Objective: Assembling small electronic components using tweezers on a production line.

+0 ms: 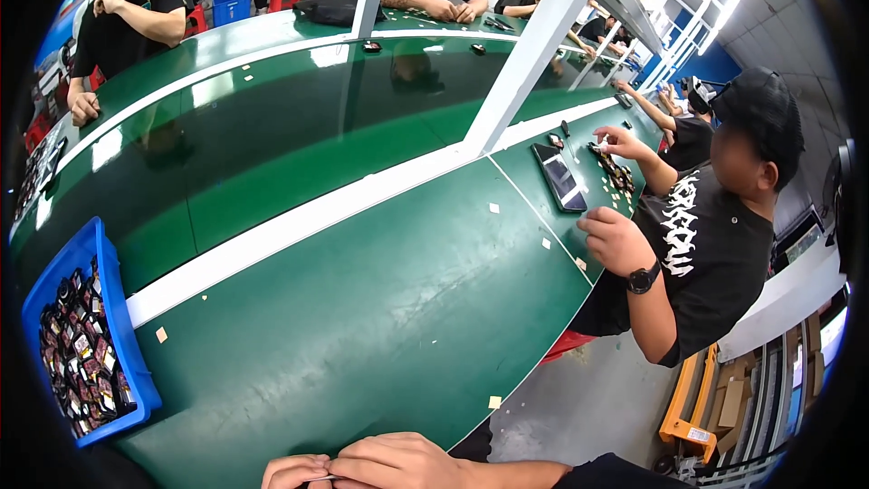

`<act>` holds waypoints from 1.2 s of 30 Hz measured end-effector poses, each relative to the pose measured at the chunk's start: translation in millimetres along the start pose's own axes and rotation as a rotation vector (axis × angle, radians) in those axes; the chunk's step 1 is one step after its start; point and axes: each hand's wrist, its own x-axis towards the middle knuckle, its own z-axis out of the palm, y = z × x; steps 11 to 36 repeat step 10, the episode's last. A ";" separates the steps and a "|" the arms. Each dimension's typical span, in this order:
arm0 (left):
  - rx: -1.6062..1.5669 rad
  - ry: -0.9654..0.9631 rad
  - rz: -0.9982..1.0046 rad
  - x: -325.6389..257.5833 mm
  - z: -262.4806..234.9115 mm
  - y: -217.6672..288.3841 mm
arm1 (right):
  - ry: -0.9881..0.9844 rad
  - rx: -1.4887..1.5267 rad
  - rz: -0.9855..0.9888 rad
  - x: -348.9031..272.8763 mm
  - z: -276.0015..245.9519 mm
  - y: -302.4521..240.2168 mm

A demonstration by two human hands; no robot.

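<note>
Head view showed a long green workbench [362, 308] filling most of the frame, crossed by one white stripe [299, 226] and one white post [534, 45] rising at one o'clock. At nine o'clock one blue bin [113, 308] sat on the bench, heaped with small dark parts too many to count, so by the look of it much of the work remained. At three o'clock a co-worker in a black shirt [715, 244] leaned over one dark phone-like slab [558, 177]; two more people sat across the bench at twelve. Small tan scraps [161, 335] lay scattered on the green, about a dozen. At six o'clock the wearer's left hand [294, 471] and right hand [398, 464] met at the frame's edge, fingers curled close together; whether they pinched anything could not be told, and no finished piece showed near them.
</note>
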 end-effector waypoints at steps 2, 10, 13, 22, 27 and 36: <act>-0.012 -0.001 -0.002 0.2 0.2 0.5 | 0.001 -0.005 0.001 -1.0 0.0 -0.8; 0.005 -0.031 0.055 -0.4 1.8 -1.0 | 0.144 0.047 -0.059 -14.8 5.5 15.4; 0.005 -0.031 0.055 -0.4 1.8 -1.0 | 0.144 0.047 -0.059 -14.8 5.5 15.4; 0.005 -0.031 0.055 -0.4 1.8 -1.0 | 0.144 0.047 -0.059 -14.8 5.5 15.4; 0.005 -0.031 0.055 -0.4 1.8 -1.0 | 0.144 0.047 -0.059 -14.8 5.5 15.4; 0.005 -0.031 0.055 -0.4 1.8 -1.0 | 0.144 0.047 -0.059 -14.8 5.5 15.4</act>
